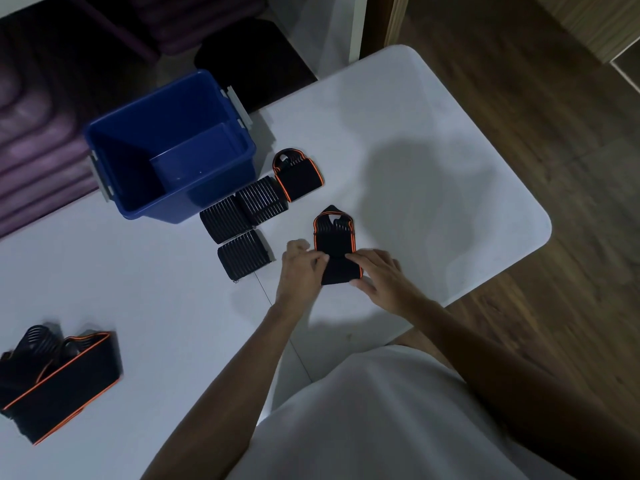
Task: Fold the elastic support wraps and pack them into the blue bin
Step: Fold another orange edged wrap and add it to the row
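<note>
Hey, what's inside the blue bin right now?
Nothing visible: the blue bin shows only its bare floor and inner walls. The near-right wall hides a strip of floor, so that corner cannot be checked.

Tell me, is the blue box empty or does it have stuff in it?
Empty. The blue bin shows only its bare blue floor; the folded wraps lie on the table beside it.

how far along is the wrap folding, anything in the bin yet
Nothing packed: the blue bin looks empty. Four folded wraps lie beside it: three ribbed black ones and an orange-trimmed one. Both hands, left and right, are folding another orange-trimmed wrap. An unfolded pile waits at the table's near left.
</note>
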